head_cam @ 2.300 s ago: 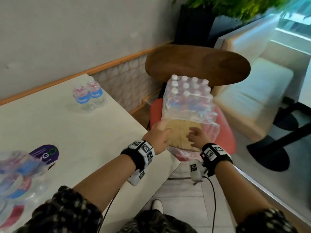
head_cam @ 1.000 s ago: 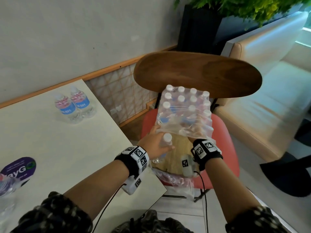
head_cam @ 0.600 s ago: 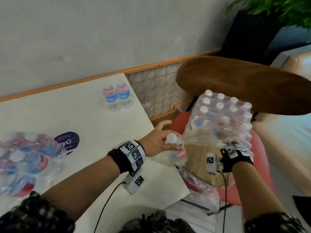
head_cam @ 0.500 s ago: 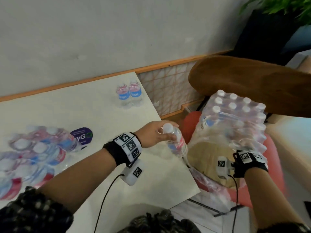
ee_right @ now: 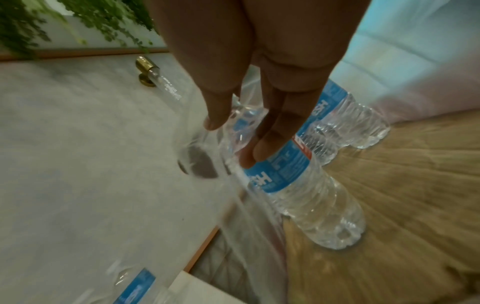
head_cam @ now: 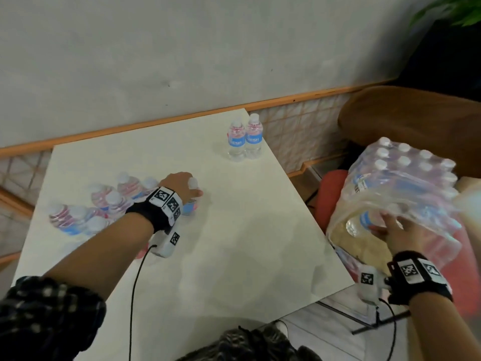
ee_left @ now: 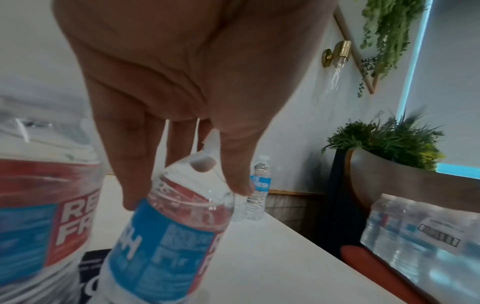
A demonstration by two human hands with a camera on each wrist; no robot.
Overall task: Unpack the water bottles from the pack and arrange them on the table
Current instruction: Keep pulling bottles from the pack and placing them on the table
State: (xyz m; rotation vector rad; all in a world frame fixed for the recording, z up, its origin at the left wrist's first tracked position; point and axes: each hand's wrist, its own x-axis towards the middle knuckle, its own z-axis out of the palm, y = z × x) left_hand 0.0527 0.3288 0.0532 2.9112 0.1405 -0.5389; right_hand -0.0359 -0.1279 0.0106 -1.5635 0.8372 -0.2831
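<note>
The shrink-wrapped pack of water bottles [head_cam: 406,183] stands on a red chair seat [head_cam: 331,194] to the right of the white table [head_cam: 247,243]. My left hand [head_cam: 186,188] grips one blue-and-red labelled bottle [ee_left: 168,236] by its shoulders. The bottle is tilted, low over the table, beside a cluster of loose bottles [head_cam: 104,204]. My right hand [head_cam: 387,225] reaches into the pack's torn front. Its straight fingers [ee_right: 262,148] touch the label of a bottle [ee_right: 298,185] lying on the cardboard base [ee_right: 415,195].
Two bottles [head_cam: 244,142] stand upright side by side at the table's far right corner. A brown wooden chair back [head_cam: 406,121] rises behind the pack. Torn plastic wrap [ee_right: 246,226] hangs over the pack's opening. A wall with an orange rail runs behind the table.
My left hand has carried the bottle left from the pack, across the table to the loose cluster. My right hand has moved from below the pack into its opening, onto a lying bottle.
</note>
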